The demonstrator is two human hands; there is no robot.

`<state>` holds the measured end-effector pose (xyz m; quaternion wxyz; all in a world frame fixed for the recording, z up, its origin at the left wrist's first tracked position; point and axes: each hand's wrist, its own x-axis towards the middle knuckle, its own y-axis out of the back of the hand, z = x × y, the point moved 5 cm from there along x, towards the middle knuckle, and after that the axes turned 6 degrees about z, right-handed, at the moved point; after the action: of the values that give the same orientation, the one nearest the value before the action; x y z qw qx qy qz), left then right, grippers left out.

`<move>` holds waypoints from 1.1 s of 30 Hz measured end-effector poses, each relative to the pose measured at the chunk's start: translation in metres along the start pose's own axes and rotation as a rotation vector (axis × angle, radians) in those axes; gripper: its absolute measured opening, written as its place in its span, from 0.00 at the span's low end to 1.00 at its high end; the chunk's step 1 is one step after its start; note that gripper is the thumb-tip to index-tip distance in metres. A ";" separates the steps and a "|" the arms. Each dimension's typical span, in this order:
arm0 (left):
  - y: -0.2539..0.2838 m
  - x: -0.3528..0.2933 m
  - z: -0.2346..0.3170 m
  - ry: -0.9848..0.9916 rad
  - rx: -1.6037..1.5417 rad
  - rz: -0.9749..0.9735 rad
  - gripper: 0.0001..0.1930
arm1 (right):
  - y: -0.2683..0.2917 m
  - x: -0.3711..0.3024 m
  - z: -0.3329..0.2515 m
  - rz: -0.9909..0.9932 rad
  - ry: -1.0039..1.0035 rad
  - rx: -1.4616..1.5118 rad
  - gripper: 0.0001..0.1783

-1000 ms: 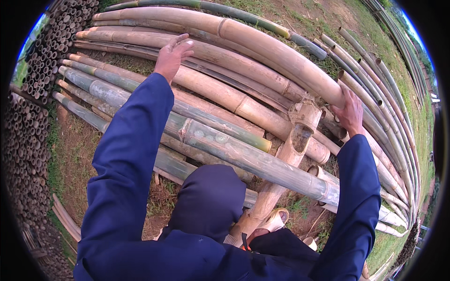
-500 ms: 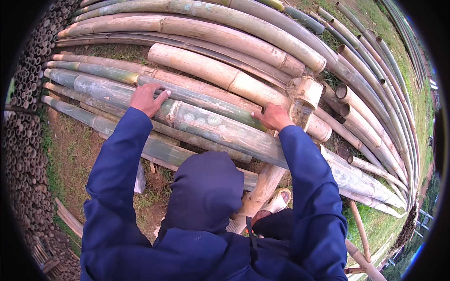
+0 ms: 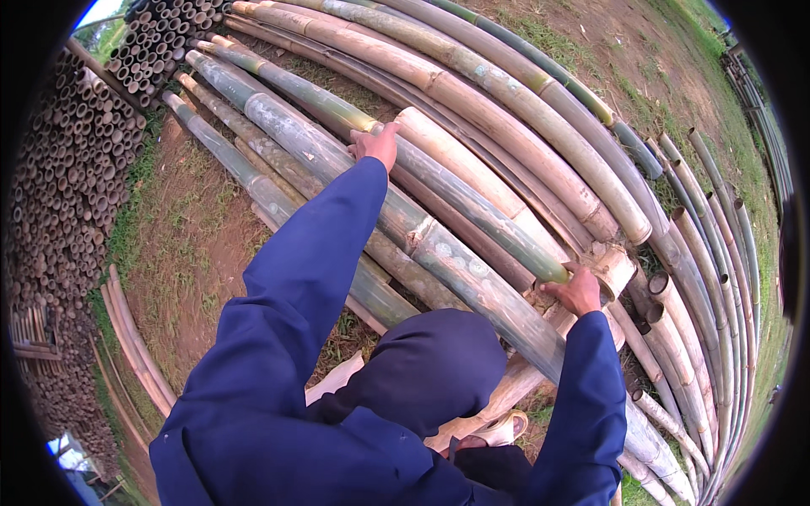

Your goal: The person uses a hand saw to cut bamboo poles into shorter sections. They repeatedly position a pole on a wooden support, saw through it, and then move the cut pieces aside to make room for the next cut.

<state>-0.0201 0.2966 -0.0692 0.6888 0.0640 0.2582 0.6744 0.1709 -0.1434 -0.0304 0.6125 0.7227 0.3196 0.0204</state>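
A long green bamboo pole (image 3: 483,211) runs slantwise from the far left toward the middle right. My left hand (image 3: 375,150) is closed round it near a yellowish joint, and my right hand (image 3: 579,291) grips its near right end. Between the two hands it passes over brown and tan poles. Just in front lies a thicker grey-green bamboo pole (image 3: 451,263), beneath my left forearm. Beyond the held pole is a thick tan bamboo pole (image 3: 460,164), partly covered by it. A notched bamboo piece (image 3: 614,268) stands beside my right hand.
More long bamboo poles (image 3: 515,97) lie along the far side, with several open-ended ones (image 3: 675,312) at right. Stacked cut bamboo (image 3: 72,169) fills the left. My bent knee (image 3: 430,363) and sandalled foot (image 3: 498,430) are close to a thick bamboo support (image 3: 489,405).
My view has turned leftward. Both hands now grip the green pole, which has shifted away from the grey-green one, over the poles beyond. My left hand has closed round it.
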 end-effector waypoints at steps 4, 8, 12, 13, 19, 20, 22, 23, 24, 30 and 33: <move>-0.029 0.014 0.021 0.280 -0.850 -0.298 0.43 | 0.101 -0.036 -0.023 0.251 0.103 -0.103 0.37; -0.041 0.055 0.019 0.352 -0.922 -0.333 0.40 | 0.118 -0.099 -0.020 0.350 0.066 -0.295 0.32; -0.076 0.026 -0.006 0.324 -0.738 -0.412 0.38 | 0.089 -0.137 0.040 0.598 0.207 -0.240 0.32; -0.081 -0.010 0.011 0.332 -0.760 -0.412 0.29 | 0.087 -0.143 0.058 0.640 0.200 -0.227 0.32; -0.103 -0.074 0.091 0.220 -0.808 -0.525 0.27 | 0.101 -0.151 0.089 0.727 0.246 -0.073 0.34; -0.110 -0.068 0.107 0.205 -0.811 -0.649 0.26 | 0.102 -0.143 0.093 0.709 0.163 -0.006 0.33; -0.110 -0.069 0.120 0.204 -0.791 -0.882 0.25 | 0.119 -0.123 0.089 0.716 0.155 0.028 0.32; -0.096 -0.075 0.124 0.102 -0.641 -0.853 0.27 | 0.125 -0.107 0.084 0.719 0.164 0.052 0.31; -0.093 -0.077 0.121 0.053 -0.558 -0.773 0.31 | 0.135 -0.091 0.078 0.731 0.173 0.070 0.31; -0.048 -0.081 0.129 -0.794 -0.009 -0.743 0.35 | 0.166 0.011 0.117 0.929 -0.004 0.002 0.30; 0.008 -0.030 0.102 -0.808 0.171 -0.506 0.34 | 0.148 0.026 0.088 1.084 0.009 -0.012 0.26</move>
<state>0.0186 0.2946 0.0301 0.8688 0.3121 0.0320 0.3832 0.2934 -0.2147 0.0715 0.5169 0.7804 -0.0967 0.3382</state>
